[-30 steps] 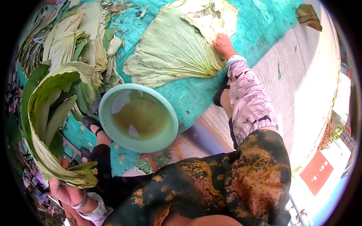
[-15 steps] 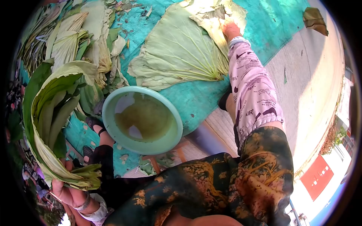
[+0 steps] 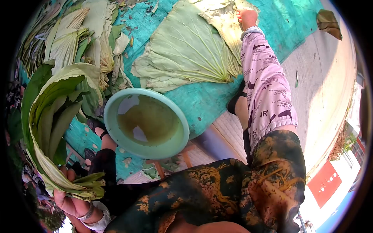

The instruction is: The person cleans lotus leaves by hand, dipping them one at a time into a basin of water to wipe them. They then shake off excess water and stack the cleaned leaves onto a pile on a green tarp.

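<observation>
My left hand (image 3: 70,196) is wrapped round the gathered stem ends of a curled bundle of large green leaves (image 3: 46,132) at the lower left. At the top, my right hand (image 3: 247,18) has its fingers curled at the edge of a pale, yellowish leaf (image 3: 222,23); they seem to pinch that edge. This leaf partly overlaps a broad, flat green leaf (image 3: 186,48) with fanned veins, spread on the teal sheet (image 3: 194,101).
A pale green basin (image 3: 184,128) of brownish water stands between the leaf bundle and my legs. More leaf stacks (image 3: 70,42) lie at the upper left. A folded brown leaf (image 3: 329,24) lies at the upper right, and a red panel (image 3: 325,184) is at the right.
My right hand has moved up and to the right along the pale leaf. My left hand still holds the bundle, and the view has shifted slightly.
</observation>
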`<state>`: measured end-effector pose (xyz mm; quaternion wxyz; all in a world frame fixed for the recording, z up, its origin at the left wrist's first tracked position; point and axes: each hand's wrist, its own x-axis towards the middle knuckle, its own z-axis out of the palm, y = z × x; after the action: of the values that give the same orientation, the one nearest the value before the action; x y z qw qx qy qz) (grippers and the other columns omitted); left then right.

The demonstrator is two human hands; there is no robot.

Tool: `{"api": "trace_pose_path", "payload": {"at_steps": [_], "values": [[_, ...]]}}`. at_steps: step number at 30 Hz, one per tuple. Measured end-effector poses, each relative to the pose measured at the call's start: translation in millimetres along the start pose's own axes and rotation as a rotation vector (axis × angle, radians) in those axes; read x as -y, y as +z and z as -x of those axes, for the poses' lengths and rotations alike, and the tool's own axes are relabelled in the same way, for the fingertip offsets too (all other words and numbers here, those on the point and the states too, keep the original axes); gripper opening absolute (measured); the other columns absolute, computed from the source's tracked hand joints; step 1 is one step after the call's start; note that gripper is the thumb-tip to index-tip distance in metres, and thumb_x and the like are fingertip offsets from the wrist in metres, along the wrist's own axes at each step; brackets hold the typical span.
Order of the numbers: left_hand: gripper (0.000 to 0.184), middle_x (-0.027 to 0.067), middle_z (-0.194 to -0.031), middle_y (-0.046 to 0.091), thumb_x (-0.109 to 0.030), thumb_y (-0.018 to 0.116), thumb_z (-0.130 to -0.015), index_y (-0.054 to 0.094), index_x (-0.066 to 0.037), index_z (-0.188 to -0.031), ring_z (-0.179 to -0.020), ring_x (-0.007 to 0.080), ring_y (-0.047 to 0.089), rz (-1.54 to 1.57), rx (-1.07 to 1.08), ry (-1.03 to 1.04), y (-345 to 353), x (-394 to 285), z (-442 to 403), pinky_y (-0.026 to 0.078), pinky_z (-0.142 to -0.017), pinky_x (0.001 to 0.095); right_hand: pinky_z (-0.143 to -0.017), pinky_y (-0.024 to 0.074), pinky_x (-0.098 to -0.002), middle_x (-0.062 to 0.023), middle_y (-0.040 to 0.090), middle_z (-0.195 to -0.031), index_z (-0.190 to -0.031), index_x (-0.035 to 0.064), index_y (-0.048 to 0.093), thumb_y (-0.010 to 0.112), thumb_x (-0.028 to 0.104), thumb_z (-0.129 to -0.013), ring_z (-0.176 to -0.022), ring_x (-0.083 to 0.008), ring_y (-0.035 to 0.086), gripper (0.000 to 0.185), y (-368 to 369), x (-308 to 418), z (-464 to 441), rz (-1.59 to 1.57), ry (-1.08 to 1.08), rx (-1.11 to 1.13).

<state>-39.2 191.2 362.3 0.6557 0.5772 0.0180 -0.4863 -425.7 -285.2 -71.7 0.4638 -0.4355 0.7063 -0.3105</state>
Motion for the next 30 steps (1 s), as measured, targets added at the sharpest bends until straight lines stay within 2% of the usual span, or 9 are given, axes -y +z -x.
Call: {"api": "trace_pose_path", "payload": {"at_steps": [3, 6, 13, 15, 19, 22, 25, 28, 30], "values": [[0.054, 0.0084, -0.089, 0.04, 0.0, 0.049, -0.067, 0.035, 0.0, -0.12, -0.077, 0.0197, 0.036, 0.011, -0.006, -0.007, 2, 0, -1, 0.044, -0.071, 0.0379, -0.043, 0.0424, -0.0226, -0.0123, 0.059, -0.075, -0.091, -0.0059, 0.053, 0.05, 0.006, -0.079, -0.057, -0.0154, 0.058, 0.018, -3, -43, -61, -0.409, 0.16, 0.083], [0.052, 0.0061, -0.087, 0.038, 0.004, 0.048, -0.068, 0.036, 0.0, -0.118, -0.076, 0.0176, 0.034, 0.034, -0.015, -0.02, 2, 1, -3, 0.039, -0.071, 0.0344, -0.046, 0.0441, -0.0245, -0.0142, 0.058, -0.081, -0.096, -0.0068, 0.05, 0.048, 0.007, -0.08, -0.063, -0.02, 0.059, 0.021, 1, -7, -17, -0.295, 0.153, -0.006], [0.051, 0.0047, -0.085, 0.037, 0.007, 0.049, -0.066, 0.036, 0.001, -0.116, -0.075, 0.0158, 0.034, 0.038, -0.045, -0.047, 14, 8, -6, 0.037, -0.07, 0.0288, -0.07, 0.0469, -0.0323, -0.0186, 0.055, -0.1, -0.104, -0.0085, 0.045, 0.049, 0.011, -0.083, -0.088, -0.0273, 0.057, 0.028, 4, -12, 5, -0.619, 0.152, 0.023], [0.051, 0.0048, -0.084, 0.037, 0.007, 0.049, -0.066, 0.037, 0.001, -0.115, -0.075, 0.0158, 0.034, 0.047, -0.046, -0.056, 13, 9, -7, 0.037, -0.069, 0.0275, -0.078, 0.0462, -0.0334, -0.0197, 0.053, -0.11, -0.11, -0.0103, 0.042, 0.046, 0.01, -0.085, -0.098, -0.029, 0.055, 0.032, 12, -8, 11, -0.686, 0.224, -0.117], [0.049, 0.0048, -0.083, 0.037, 0.008, 0.05, -0.065, 0.038, 0.001, -0.113, -0.074, 0.0157, 0.034, 0.041, -0.058, -0.044, 18, 11, -9, 0.037, -0.068, 0.0262, -0.094, 0.0397, -0.0354, -0.0206, 0.042, -0.125, -0.125, -0.0113, 0.031, 0.035, 0.007, -0.088, -0.116, -0.0323, 0.042, 0.042, 14, -27, 7, -1.113, 0.178, -0.055], [0.048, 0.0048, -0.082, 0.038, 0.008, 0.05, -0.066, 0.039, 0.001, -0.112, -0.074, 0.0157, 0.034, 0.034, -0.067, -0.042, 17, 10, -11, 0.037, -0.068, 0.0257, -0.088, 0.0439, -0.0337, -0.0212, 0.047, -0.118, -0.118, -0.0113, 0.039, 0.04, 0.003, -0.084, -0.107, -0.0305, 0.05, 0.037, 12, -32, 8, -1.086, 0.189, -0.074], [0.048, 0.0047, -0.082, 0.038, 0.008, 0.05, -0.066, 0.039, 0.001, -0.112, -0.074, 0.0155, 0.033, 0.033, -0.093, -0.066, 24, 10, -10, 0.037, -0.068, 0.0258, -0.067, 0.0492, -0.0323, -0.0232, 0.053, -0.104, -0.118, -0.0047, 0.04, 0.049, -0.007, -0.074, -0.083, -0.0283, 0.058, 0.045, 21, -36, 7, -0.997, 0.087, -0.206], [0.045, 0.0051, -0.083, 0.039, 0.007, 0.05, -0.067, 0.04, 0.0, -0.11, -0.074, 0.0155, 0.034, 0.05, -0.026, -0.076, 25, 11, -12, 0.037, -0.068, 0.0266, -0.072, 0.0499, -0.0299, -0.0171, 0.056, -0.095, -0.109, -0.0079, 0.047, 0.049, -0.005, -0.077, -0.083, -0.0234, 0.058, 0.032, 21, -39, 4, -0.707, -0.016, -0.093], [0.042, 0.0053, -0.083, 0.039, 0.006, 0.049, -0.068, 0.04, -0.001, -0.108, -0.074, 0.0155, 0.034, 0.039, -0.05, -0.091, 20, 11, -10, 0.038, -0.068, 0.0276, -0.064, 0.0508, -0.0291, -0.0165, 0.056, -0.092, -0.113, -0.0047, 0.047, 0.049, -0.003, -0.078, -0.075, -0.0222, 0.059, 0.035, 26, -37, 5, -0.718, -0.015, -0.166]]}}
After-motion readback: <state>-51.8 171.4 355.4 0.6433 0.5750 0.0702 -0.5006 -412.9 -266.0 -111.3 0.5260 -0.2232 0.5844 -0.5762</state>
